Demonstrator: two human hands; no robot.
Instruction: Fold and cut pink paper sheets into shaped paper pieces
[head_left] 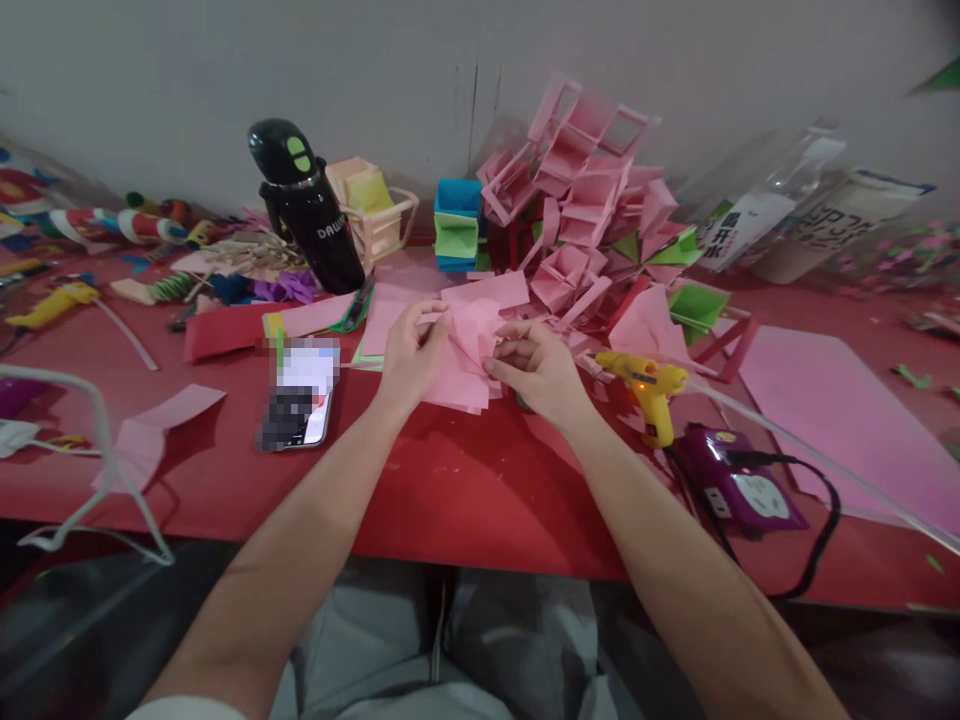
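Observation:
Between my hands is a folded piece of pink paper, held over more pink sheets on the red table. My left hand pinches its left side with thumb and forefinger. On the other side my right hand has its thumb and curled fingers at the paper's right edge. Behind the hands rises a pile of folded pink paper boxes. A yellow glue gun with a lit orange light rests to the right of my right hand.
Left of my hands lies a phone, with a black bottle behind it. A purple power strip with a black cable sits at the right front. Pink card covers part of the right side. A white metal frame juts in at left.

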